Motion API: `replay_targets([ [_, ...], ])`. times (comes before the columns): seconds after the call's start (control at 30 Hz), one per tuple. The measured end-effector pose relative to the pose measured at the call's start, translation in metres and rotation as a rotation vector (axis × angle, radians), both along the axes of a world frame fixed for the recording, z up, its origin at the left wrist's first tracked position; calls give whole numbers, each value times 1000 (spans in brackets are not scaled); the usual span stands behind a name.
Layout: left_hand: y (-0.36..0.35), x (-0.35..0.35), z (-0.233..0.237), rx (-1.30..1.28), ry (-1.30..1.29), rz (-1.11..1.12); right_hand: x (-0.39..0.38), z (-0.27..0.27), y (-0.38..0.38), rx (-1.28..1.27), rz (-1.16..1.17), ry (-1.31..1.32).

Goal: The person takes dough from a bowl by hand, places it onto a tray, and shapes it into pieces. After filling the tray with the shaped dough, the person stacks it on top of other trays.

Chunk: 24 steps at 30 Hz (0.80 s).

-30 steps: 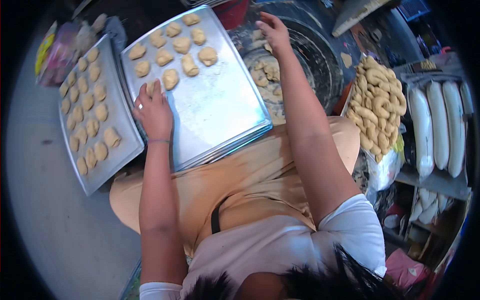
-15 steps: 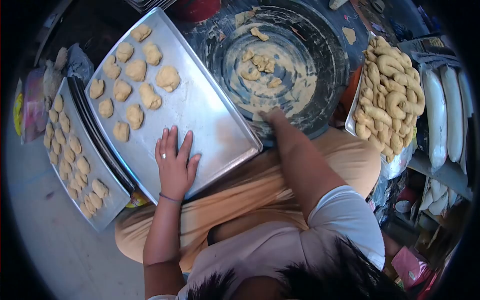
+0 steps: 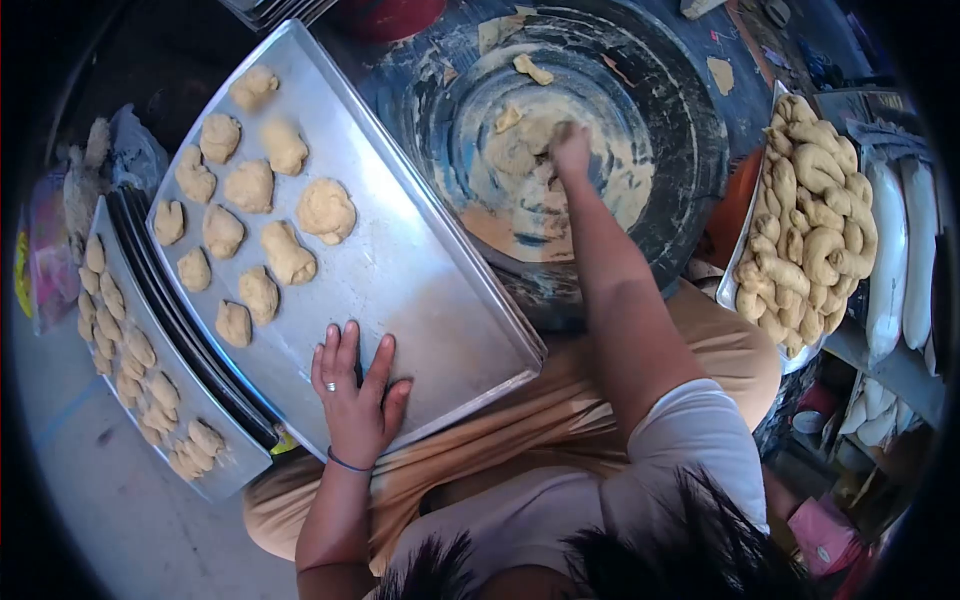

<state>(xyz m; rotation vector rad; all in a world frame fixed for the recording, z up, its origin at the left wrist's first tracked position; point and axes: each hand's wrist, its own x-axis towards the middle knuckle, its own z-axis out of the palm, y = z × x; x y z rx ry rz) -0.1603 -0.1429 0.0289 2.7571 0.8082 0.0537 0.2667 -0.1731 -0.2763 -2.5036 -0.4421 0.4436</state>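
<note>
My left hand (image 3: pixel 358 395) lies flat with fingers spread on the large metal tray (image 3: pixel 440 320), wearing a ring. Several dough lumps (image 3: pixel 326 211) are spread over the upper left of this tray, beyond my fingertips. Inside the wide dark basin (image 3: pixel 690 170), my right hand (image 3: pixel 570 152) is over the floury bottom, blurred by motion, so its fingers cannot be made out. Beside it are small dough bits (image 3: pixel 508 118); another dough strip (image 3: pixel 533 69) lies farther up the basin.
A narrower tray (image 3: pixel 225 478) with several dough pieces stands at the left, beside stacked dark trays (image 3: pixel 190 300). At right, twisted dough (image 3: pixel 810 220) is heaped on a tray near filled white bags (image 3: pixel 887 262). A red container (image 3: pixel 395 12) stands at the top.
My right hand has moved from the basin's near side up to its middle, over the dough bits. My left hand still rests on the tray. The whole view has shifted slightly.
</note>
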Motion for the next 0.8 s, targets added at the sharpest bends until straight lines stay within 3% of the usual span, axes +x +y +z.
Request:
replay_targets([
  [0.03,0,0,0,-7,1,0,11,-2,3,-29,-36,-136],
  [0.13,1,0,1,-17,6,4,8,-13,30,-326,-61,57],
  [0.27,3,0,1,-9,19,-4,-39,-8,26,-368,710,-173],
  [0.37,3,-1,1,-16,20,-3,-14,-35,2,-165,1069,619],
  [0.43,3,-1,1,-28,6,-10,4,-48,-31,-174,640,579],
  [0.57,3,0,1,-10,-22,-2,-12,-25,-75,-273,7,92],
  [0.67,3,1,1,-2,-21,-1,-93,-33,-81,-355,32,-35],
  [0.73,1,3,2,0,-24,-1,-141,-58,-75,-296,334,1],
  [0.8,0,4,1,18,-34,1,-162,-44,-56,-337,579,-92],
])
